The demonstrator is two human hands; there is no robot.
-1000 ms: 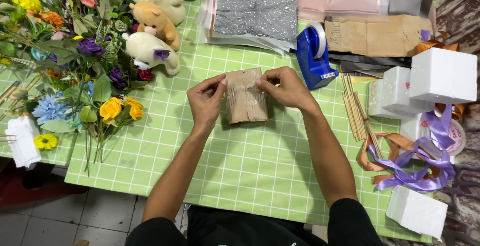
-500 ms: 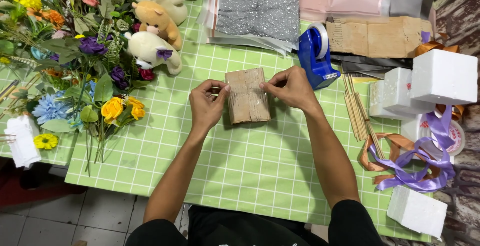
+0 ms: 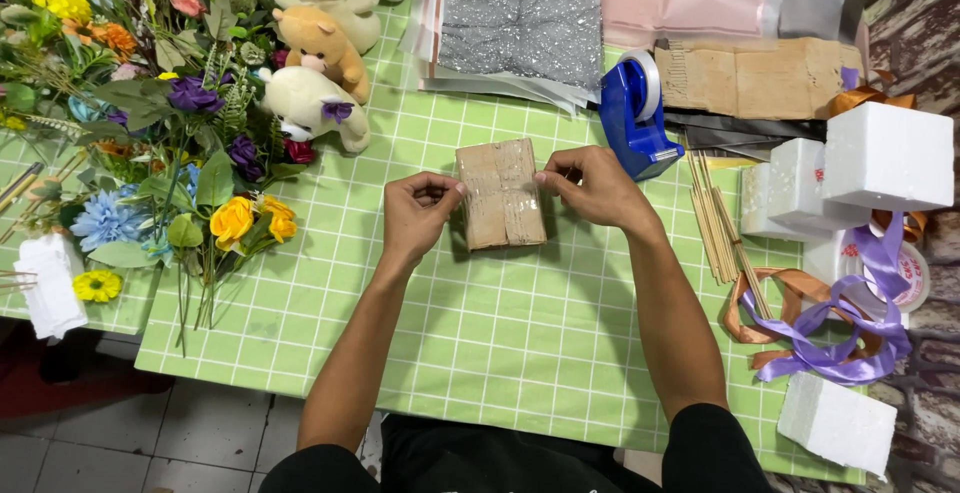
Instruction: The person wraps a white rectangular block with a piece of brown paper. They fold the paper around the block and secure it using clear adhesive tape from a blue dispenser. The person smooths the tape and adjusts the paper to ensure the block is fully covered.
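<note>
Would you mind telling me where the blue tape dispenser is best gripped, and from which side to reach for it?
Probably grip the blue tape dispenser across its narrow body, coming from above. It stands upright just beyond the right hand, with the tape roll at the far end, so the flat blue sides are free. The skewers lie to its right, so a sideways reach from there looks awkward.

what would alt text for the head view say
Two bare hands, left hand and right hand, pinch opposite sides of a brown paper-wrapped block on a green checked tablecloth. Artificial flowers and plush bears lie left; a blue tape dispenser and white foam blocks lie right.
</note>
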